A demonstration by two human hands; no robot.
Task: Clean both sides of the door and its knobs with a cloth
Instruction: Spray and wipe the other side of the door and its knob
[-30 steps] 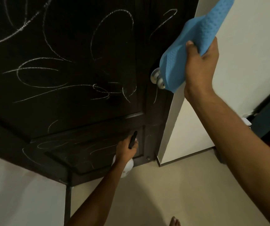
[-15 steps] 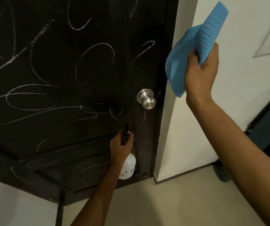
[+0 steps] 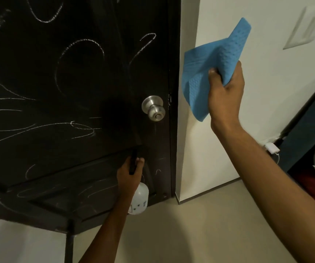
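Head view: my right hand (image 3: 224, 92) is raised in front of the white wall (image 3: 267, 111), fingers curled tight round a bunched blue cloth (image 3: 206, 73). One corner of the cloth sticks up above the hand and the rest hangs down past my thumb. The cloth is clear of the door (image 3: 67, 82), just to the right of its edge.

My left hand (image 3: 131, 173) is low down, gripping a white spray bottle (image 3: 139, 201) by its neck, with the black trigger head (image 3: 134, 162) poking up between my fingers. The bottle hangs close in front of the door's lower panel; I cannot tell whether it touches the wood.

The door is dark and covered in looping white chalk scribbles (image 3: 80, 59), thick across the upper panel and thinner on the lower one. Its round metal knob (image 3: 153, 109) sits near the right edge, between my two hands, and neither hand touches it.

Further right, a pale switch plate (image 3: 303, 29) is on the wall, a small white plug (image 3: 271, 147) sits low against it, and the floor (image 3: 191, 234) below is beige.
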